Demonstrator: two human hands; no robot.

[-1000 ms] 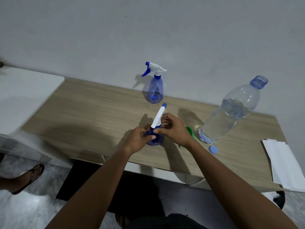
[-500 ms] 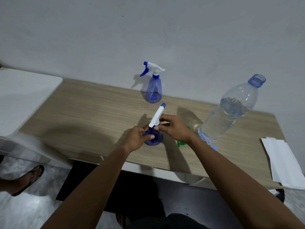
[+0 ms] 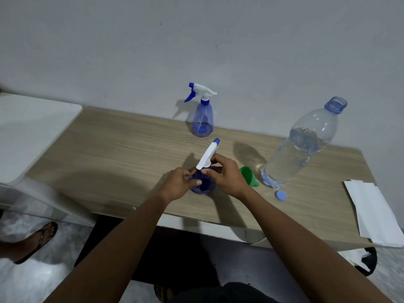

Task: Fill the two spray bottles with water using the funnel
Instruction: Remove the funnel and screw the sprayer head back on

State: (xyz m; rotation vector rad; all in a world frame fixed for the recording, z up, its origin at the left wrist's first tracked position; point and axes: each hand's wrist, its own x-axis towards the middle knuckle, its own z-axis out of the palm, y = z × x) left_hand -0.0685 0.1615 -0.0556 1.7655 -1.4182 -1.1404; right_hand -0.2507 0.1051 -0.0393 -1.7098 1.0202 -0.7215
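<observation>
The left hand [image 3: 178, 185] is curled around the body of the near spray bottle [image 3: 204, 184], thumb across its front. The right hand [image 3: 227, 177] is closed on the neck of the same bottle, fingertips pinched at the collar beneath the white trigger head [image 3: 207, 155], which tilts up and away toward the wall. The bottle stands on the worktop [image 3: 113, 154] near its front edge.

Just right of the right hand, the green funnel [image 3: 249, 176] lies on its side on the worktop. Beside it stands the large water bottle [image 3: 301, 145], uncapped and partly filled; its blue cap [image 3: 280, 195] lies flat in front of it. The second spray bottle [image 3: 202, 114] stands upright at the back, near the wall, with its trigger head fitted. White paper [image 3: 371, 213] lies at the right end of the worktop.
</observation>
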